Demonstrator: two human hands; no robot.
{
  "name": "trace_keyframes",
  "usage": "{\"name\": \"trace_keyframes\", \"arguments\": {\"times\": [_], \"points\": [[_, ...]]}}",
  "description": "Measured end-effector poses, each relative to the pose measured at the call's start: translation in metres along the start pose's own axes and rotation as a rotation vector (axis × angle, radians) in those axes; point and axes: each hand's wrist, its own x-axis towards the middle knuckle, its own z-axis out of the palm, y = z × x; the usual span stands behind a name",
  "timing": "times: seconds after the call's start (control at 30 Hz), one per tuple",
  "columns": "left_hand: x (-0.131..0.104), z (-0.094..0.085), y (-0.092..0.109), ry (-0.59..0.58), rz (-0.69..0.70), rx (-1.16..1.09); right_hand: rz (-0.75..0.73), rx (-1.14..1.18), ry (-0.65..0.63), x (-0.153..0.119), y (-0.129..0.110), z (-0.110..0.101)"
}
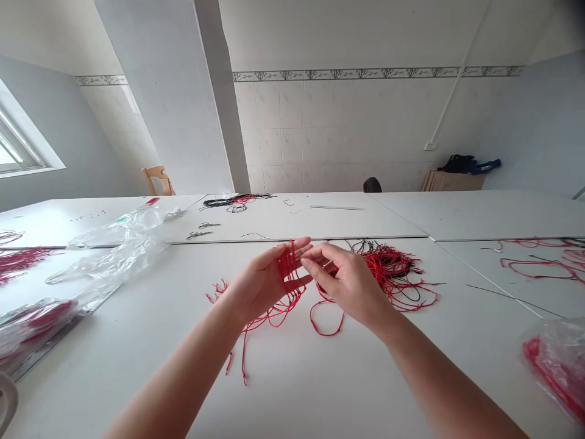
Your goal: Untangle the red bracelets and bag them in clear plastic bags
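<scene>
Several red cords [287, 268] lie across the palm and fingers of my left hand [258, 283], which is held palm up with the fingers lightly curled. Their knotted ends dangle below the wrist and to its left. My right hand [350, 274] is closed in a pinch right beside the left fingertips. Beneath it hangs or lies a red cord loop [339, 332] with small knots; its upper part goes behind the right fingers. Just behind the right hand is a tangled pile of red and black cords [393, 265].
Scissors [200, 233] and a black cord bundle [219, 201] lie farther back on the white table [292, 390]. Clear plastic bags [119, 250] spread at left, beside more red cords [22, 262]. A bag of red cord [555, 366] sits at right.
</scene>
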Motion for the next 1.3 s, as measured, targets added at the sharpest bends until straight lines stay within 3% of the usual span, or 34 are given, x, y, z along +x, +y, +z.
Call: {"name": "trace_keyframes", "arguments": {"times": [0.3, 0.4, 0.53, 0.63, 0.8, 1.03, 1.3], "points": [[0.001, 0.0, -0.005, -0.084, -0.012, 0.078, 0.119, 0.265, -0.063, 0.004, 0.014, 0.007], [0.0, -0.001, -0.002, -0.117, 0.021, 0.1, 0.192, 0.516, -0.047, 0.008, 0.015, 0.003], [0.001, -0.005, 0.002, -0.096, 0.03, 0.081, 0.338, 0.968, 0.067, 0.013, 0.018, -0.005], [0.001, -0.006, 0.004, -0.054, 0.013, 0.06, 0.413, 1.118, 0.036, 0.013, 0.018, -0.008], [0.001, -0.005, 0.004, -0.124, 0.031, 0.088, 0.385, 0.951, -0.144, 0.009, 0.012, -0.004], [-0.003, -0.006, 0.002, -0.076, 0.095, 0.233, 0.27, 0.571, -0.123, 0.004, 0.012, 0.014], [-0.005, -0.002, 0.001, -0.05, 0.101, 0.364, 0.22, 0.434, -0.121, 0.002, 0.011, 0.013]]}}
